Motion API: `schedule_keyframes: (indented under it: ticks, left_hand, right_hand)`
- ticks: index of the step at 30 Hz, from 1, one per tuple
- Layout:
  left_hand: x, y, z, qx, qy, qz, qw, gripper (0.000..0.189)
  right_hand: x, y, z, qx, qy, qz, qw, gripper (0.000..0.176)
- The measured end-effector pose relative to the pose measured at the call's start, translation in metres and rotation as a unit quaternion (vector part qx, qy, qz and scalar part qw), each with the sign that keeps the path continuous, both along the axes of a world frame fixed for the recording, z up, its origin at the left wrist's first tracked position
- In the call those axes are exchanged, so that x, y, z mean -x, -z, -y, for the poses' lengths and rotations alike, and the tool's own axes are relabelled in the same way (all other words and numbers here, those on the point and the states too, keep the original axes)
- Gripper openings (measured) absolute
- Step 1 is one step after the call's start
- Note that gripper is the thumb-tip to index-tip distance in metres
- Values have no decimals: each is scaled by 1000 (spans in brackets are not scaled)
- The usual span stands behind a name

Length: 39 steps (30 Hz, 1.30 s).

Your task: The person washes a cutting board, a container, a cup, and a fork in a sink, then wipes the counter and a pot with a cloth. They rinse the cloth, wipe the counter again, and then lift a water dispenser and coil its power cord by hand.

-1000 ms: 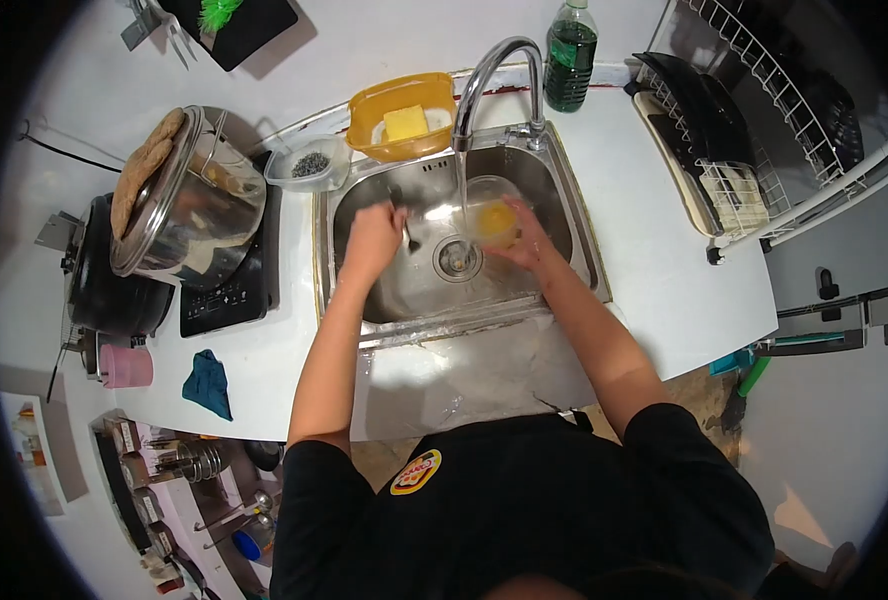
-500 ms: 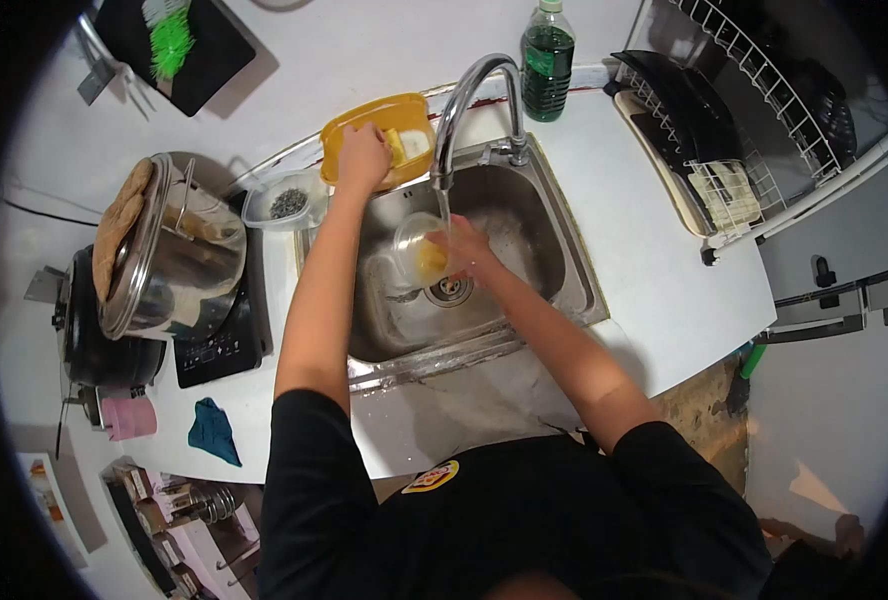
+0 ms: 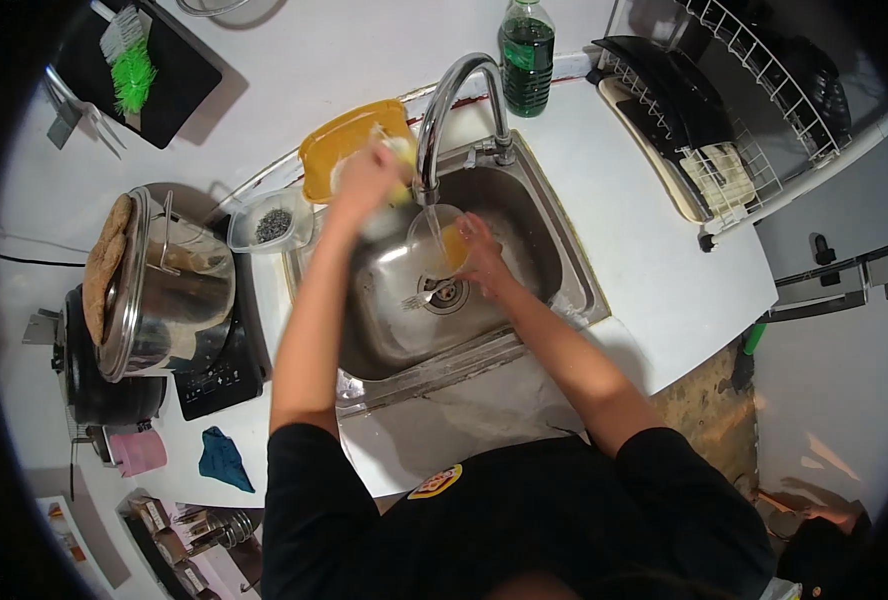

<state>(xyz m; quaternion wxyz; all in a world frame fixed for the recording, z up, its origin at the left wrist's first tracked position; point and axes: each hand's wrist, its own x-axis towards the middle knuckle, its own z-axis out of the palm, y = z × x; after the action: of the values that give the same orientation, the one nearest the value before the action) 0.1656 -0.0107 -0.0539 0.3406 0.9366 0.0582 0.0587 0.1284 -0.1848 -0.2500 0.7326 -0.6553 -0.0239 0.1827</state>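
Note:
My left hand (image 3: 364, 182), smeared by motion, is closed on a yellow sponge (image 3: 400, 160) at the right edge of the orange tub (image 3: 324, 150). My right hand (image 3: 480, 256) grips a clear bowl (image 3: 428, 245) over the sink (image 3: 384, 330). Something yellow-orange shows through the bowl beside my fingers. Water runs from the curved faucet (image 3: 427, 150) into the bowl. A fork (image 3: 419, 299) lies in the sink by the drain (image 3: 446, 296).
A clear container with a grey scrubber (image 3: 274, 225) stands left of the sink. Further left are a large steel pot (image 3: 184, 290) and a teal cloth (image 3: 224, 458). Behind the faucet stands a green bottle (image 3: 528, 60); a dish rack (image 3: 754, 190) is at right.
My left hand has lifted the sponge from inside the tub toward its right edge. My right hand has shifted the bowl slightly under the water. The whole view has turned a little.

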Motion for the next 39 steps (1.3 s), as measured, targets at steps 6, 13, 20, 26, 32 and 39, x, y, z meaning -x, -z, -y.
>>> schedule_keyframes:
  ticks: [6, 13, 20, 26, 32, 39]
  left_hand:
    - [46, 148, 52, 309, -17, -5, 951, 23]
    - [9, 130, 18, 358, -24, -146, 922, 19]
    - [45, 100, 17, -15, 76, -115, 990, 31]
    - [54, 167, 75, 160, -105, -138, 972, 30]
    - [75, 158, 55, -99, 224, -59, 968, 17]
    - [32, 155, 32, -264, 387, 150, 871, 19]
  right_hand:
    - [17, -47, 4, -36, 78, -128, 988, 67]
    - [20, -32, -1, -172, 41, -177, 968, 65]
    - [19, -11, -1, -223, -108, -204, 947, 67]
    - [28, -39, -4, -71, -59, -146, 985, 65]
    - [15, -33, 23, -21, -71, -132, 988, 65]
    - [5, -80, 23, 21, -114, -140, 983, 69]
